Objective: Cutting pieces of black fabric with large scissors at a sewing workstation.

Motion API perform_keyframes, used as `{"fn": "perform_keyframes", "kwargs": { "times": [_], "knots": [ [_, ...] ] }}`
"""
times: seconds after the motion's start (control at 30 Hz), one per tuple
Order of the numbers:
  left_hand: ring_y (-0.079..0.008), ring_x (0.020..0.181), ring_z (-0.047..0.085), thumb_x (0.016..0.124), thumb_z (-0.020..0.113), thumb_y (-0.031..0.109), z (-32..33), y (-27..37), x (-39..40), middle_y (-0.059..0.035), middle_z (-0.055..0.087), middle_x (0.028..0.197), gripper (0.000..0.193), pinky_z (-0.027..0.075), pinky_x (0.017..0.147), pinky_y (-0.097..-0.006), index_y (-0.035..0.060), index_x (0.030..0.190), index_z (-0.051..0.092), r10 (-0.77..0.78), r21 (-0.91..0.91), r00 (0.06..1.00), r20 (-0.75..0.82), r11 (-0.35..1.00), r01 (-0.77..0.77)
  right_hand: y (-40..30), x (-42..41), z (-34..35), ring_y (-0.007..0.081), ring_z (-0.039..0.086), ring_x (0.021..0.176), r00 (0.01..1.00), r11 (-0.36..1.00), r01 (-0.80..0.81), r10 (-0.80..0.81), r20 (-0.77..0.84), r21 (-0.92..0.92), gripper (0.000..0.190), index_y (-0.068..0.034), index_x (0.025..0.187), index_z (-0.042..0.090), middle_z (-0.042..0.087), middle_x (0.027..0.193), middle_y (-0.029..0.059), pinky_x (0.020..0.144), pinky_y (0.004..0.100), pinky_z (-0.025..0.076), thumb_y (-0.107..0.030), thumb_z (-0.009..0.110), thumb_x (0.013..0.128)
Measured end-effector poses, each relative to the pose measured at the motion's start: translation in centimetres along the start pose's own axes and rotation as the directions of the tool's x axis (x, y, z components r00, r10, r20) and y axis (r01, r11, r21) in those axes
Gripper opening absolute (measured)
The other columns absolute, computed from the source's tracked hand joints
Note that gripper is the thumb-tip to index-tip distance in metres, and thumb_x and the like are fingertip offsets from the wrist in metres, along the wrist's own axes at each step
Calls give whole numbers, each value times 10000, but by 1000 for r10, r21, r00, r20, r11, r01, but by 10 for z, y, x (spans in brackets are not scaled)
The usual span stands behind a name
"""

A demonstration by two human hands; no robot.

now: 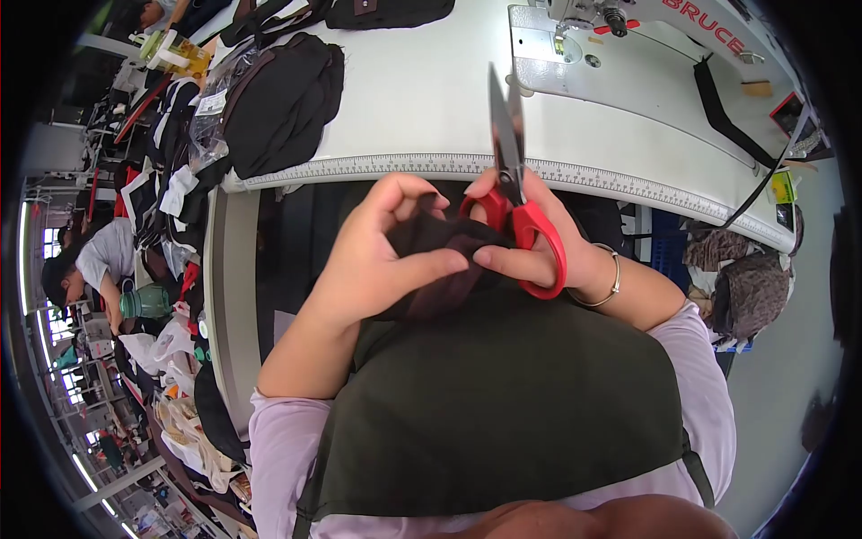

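Note:
A piece of dark brown and black fabric (438, 239) is held up at the table's front edge, above my apron. My left hand (384, 256) grips it, thumb in front and fingers curled behind its upper side. My right hand (539, 236) pinches the same fabric between thumb and fingers. Red-handled scissors (510, 141) also hang on my right hand, a finger through one loop. Their blades point away from me over the white table, slightly apart and touching no cloth. The fabric's lower part runs down against the dark green apron (505, 397).
A white sewing machine (700, 34) marked BRUCE stands at the far right. A ruler strip (404, 164) follows the table's front edge. Dark cut pieces (286, 104) lie stacked at left. Beyond are a green jar (145, 301) and a person (104, 259). Bundled cloth (751, 293) sits low right.

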State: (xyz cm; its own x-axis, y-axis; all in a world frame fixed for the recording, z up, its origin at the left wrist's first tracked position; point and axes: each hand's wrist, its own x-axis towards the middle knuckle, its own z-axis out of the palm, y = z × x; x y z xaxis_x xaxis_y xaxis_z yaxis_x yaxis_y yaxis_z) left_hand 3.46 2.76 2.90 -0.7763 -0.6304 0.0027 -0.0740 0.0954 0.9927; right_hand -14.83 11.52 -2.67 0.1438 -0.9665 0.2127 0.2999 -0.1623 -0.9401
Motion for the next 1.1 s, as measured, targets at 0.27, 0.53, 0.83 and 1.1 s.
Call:
{"fn": "perform_keyframes", "kwargs": {
  "times": [0.27,0.53,0.83,1.1],
  "knots": [
    [-140,879,605,807,643,15,-39,-23,-14,-84,649,951,237,475,795,-269,-48,1032,603,-91,-278,992,-82,958,65,4,-7,-8,112,509,785,995,995,89,-86,-45,52,512,-44,1189,353,525,850,74,711,247,403,79,570,742],
    [-121,836,599,925,532,140,-41,-23,-15,-86,648,939,247,470,765,-250,-55,1064,593,-38,-327,977,-211,944,-34,6,-7,-9,106,489,851,983,998,58,-51,-177,29,492,-44,1172,367,517,928,75,755,242,389,65,564,735],
    [-63,771,547,925,528,112,-31,-6,-10,-20,618,860,203,432,700,-190,-43,1046,578,48,-180,937,-346,977,-117,12,-10,-20,80,463,741,971,976,-214,206,123,52,627,-61,1202,420,481,868,29,690,212,415,-160,795,709],
    [-12,620,387,862,577,17,-21,7,-13,44,478,687,53,323,555,-171,10,843,529,180,198,943,-280,972,-127,6,-3,-20,106,457,751,938,959,-256,277,210,-120,1014,-55,1188,419,484,849,42,660,227,368,-726,720,490]
  ]
}}
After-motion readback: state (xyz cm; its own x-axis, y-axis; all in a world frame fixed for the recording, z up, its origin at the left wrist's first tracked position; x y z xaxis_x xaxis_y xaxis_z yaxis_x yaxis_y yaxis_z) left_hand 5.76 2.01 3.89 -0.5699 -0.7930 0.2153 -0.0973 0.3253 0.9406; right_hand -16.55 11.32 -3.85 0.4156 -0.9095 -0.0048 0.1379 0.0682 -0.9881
